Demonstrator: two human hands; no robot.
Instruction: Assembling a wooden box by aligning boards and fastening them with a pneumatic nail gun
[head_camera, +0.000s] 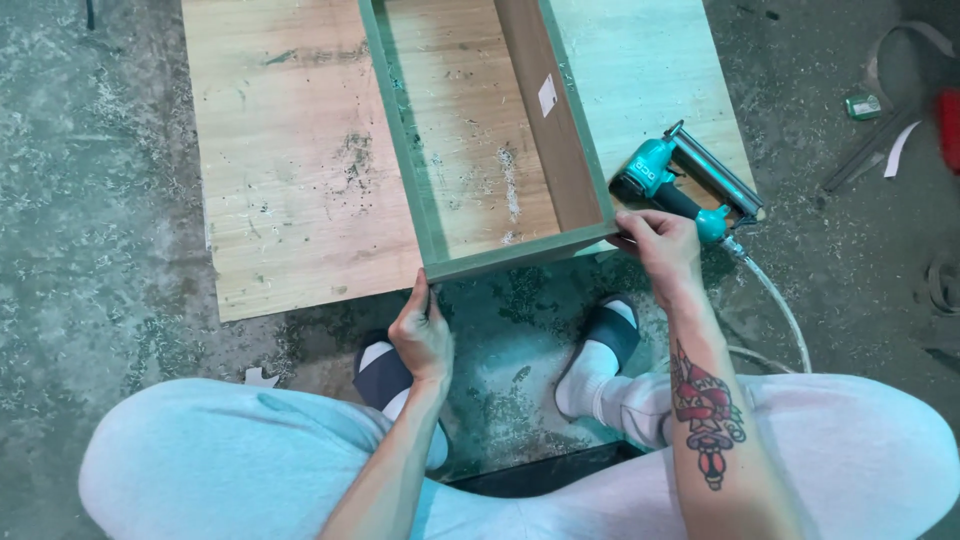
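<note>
A green-edged rectangular wooden frame (490, 130) stands on a large light-brown wood-grain board (290, 150) that lies flat on the dusty grey concrete floor (90, 200). The frame's near rail runs along the board's near edge, and its near left corner sits just at that edge, slightly past it over the floor. To the left of the frame the board is bare but for sawdust and dark specks, open all the way to its left edge. To the right, only a narrower strip of board shows between the frame's right side and the board's right edge.

The left hand (420, 335) comes up from below and pinches the frame's near left corner, fingers closed narrowly on the thin green edge. The right hand (660, 245) lies at the frame's near right corner, fingers curled against the outside of the rail; it seems to press rather than clasp it, and how tight the hold is cannot be told.

A teal and black pneumatic nail gun (690, 185) lies on the board's near right corner, just beyond the right hand's knuckles, touching or nearly so. Its pale air hose (780, 305) trails off the board's edge toward the person's right knee. Below the frame, two feet in white socks and dark slippers (600, 345) rest on the floor between the grey-trousered knees.
</note>
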